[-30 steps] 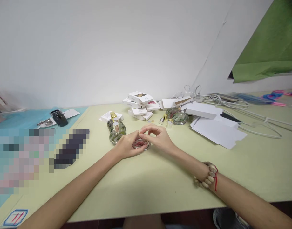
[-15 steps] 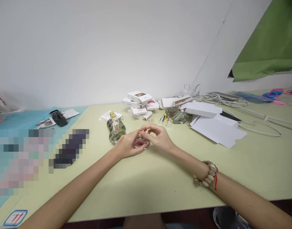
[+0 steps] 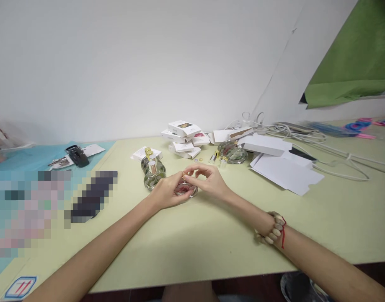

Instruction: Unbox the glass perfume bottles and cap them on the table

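Observation:
A rounded clear glass perfume bottle [image 3: 182,189] with a red flower shape in it stands upright on the table. My left hand [image 3: 165,192] is wrapped round its left side and front. Thumb and fingers of my right hand [image 3: 211,181] pinch the gold collar [image 3: 184,176] at the bottle's neck; my fingertips partly hide it. Just left of my left hand stands a row of similar bottles [image 3: 153,179] with greenish insides and gold or silver caps. More glass bottles [image 3: 238,155] stand beyond my right hand, with loose caps [image 3: 223,162] beside them.
Small white boxes [image 3: 183,127] are piled near the wall. Flattened white cartons [image 3: 283,174] and white cables [image 3: 343,156] lie on the right. A black jar [image 3: 77,156] rests on a blue sheet at the left. The table's front edge [image 3: 179,282] is close to me.
Hardly anything differs. My left hand stays round the bottle, while my right fingers shift very slightly at the gold collar.

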Demonstrator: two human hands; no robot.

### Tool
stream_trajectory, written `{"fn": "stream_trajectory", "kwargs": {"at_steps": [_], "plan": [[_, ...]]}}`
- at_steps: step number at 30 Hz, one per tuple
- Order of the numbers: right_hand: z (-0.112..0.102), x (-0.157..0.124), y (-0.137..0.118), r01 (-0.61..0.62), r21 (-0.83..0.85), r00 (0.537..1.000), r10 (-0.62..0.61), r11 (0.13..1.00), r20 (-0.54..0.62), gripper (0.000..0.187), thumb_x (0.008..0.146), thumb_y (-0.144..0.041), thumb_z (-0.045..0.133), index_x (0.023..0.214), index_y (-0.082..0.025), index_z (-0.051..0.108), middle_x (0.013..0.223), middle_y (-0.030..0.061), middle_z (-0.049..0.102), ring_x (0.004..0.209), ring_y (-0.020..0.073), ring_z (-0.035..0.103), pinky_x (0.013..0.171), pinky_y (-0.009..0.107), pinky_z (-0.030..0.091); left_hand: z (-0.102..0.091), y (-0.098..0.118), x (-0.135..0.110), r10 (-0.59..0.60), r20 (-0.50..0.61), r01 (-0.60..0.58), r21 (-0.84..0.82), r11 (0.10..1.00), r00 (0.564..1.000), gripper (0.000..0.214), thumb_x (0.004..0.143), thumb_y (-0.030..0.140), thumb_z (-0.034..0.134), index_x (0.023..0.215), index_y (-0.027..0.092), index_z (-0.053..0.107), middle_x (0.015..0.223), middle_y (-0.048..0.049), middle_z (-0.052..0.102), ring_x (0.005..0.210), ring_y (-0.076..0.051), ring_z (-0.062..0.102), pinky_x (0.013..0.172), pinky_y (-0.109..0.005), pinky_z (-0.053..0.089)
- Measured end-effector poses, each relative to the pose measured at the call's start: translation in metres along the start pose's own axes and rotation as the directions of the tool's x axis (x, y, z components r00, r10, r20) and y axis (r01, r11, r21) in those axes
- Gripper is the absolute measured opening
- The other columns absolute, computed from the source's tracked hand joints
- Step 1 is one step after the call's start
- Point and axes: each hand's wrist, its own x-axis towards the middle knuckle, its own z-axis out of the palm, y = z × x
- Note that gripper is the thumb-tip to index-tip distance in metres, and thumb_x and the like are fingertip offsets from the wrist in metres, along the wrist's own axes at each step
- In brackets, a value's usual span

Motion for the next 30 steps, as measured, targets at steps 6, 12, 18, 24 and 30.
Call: {"fn": "stream_trajectory", "kwargs": {"at_steps": [6, 12, 18, 24, 30], "plan": [[-0.003, 0.000, -0.003, 0.052, -0.063, 0.999, -0.052, 0.997, 0.016, 0.012, 0.071, -0.026, 0.059, 0.081, -0.020, 0.065, 0.083, 0.0030, 0.066, 0.075, 0.0134, 0.058, 0.062, 0.025, 0.042, 0.000, 0.000, 0.000, 0.006, -0.004, -0.006, 0.013, 1.000, 1.000, 0.038, 0.076, 0.036, 0.052, 0.110, 0.020, 0.043, 0.079, 0.0001, 0.064, 0.064, -0.012, 0.062, 0.056, -0.020, 0.046], [-0.010, 0.003, -0.002, 0.035, -0.067, 0.997, -0.031, 0.997, 0.069, 0.024, 0.074, -0.033, 0.056, 0.094, -0.020, 0.061, 0.094, 0.0042, 0.063, 0.076, 0.0129, 0.057, 0.061, 0.025, 0.044, 0.000, 0.000, 0.000, -0.008, -0.006, 0.008, 0.063, 0.998, 1.000, 0.031, 0.077, 0.037, 0.052, 0.101, 0.020, 0.045, 0.079, -0.0003, 0.064, 0.064, -0.013, 0.061, 0.056, -0.021, 0.045], [-0.043, 0.013, 0.020, -0.010, -0.567, 0.990, -0.073, 0.824, -0.123, 0.029, 0.084, -0.031, 0.040, 0.105, -0.021, 0.057, 0.109, 0.0072, 0.057, 0.099, 0.0198, 0.050, 0.083, 0.034, 0.041, 0.000, -0.001, 0.000, -0.007, -0.006, 0.007, 0.098, 0.995, 1.000, 0.030, 0.076, 0.039, 0.052, 0.099, 0.020, 0.043, 0.087, -0.0025, 0.064, 0.075, -0.015, 0.061, 0.062, -0.023, 0.045], [-0.066, 0.007, 0.051, -0.227, -0.899, 0.974, 0.112, 0.375, -0.199, 0.052, 0.077, -0.028, 0.046, 0.124, -0.007, 0.041, 0.121, 0.0181, 0.046, 0.110, 0.0304, 0.039, 0.087, 0.042, 0.035, 0.001, -0.003, -0.001, -0.005, -0.002, 0.005, 0.113, 0.994, 1.000, 0.030, 0.076, 0.040, 0.052, 0.098, 0.021, 0.044, 0.085, -0.0018, 0.063, 0.072, -0.015, 0.061, 0.061, -0.023, 0.044], [-0.071, 0.003, 0.055, -0.210, -0.941, 0.951, 0.279, 0.264, -0.134, 0.038, 0.072, -0.004, 0.040, 0.107, -0.011, 0.054, 0.109, 0.0148, 0.052, 0.100, 0.0266, 0.042, 0.074, 0.032, 0.038, 0.001, -0.003, -0.001, -0.010, 0.006, 0.009, 0.103, 0.995, 1.000, 0.031, 0.076, 0.040, 0.052, 0.099, 0.021, 0.043, 0.085, -0.0022, 0.063, 0.072, -0.015, 0.061, 0.061, -0.023, 0.044]]}}
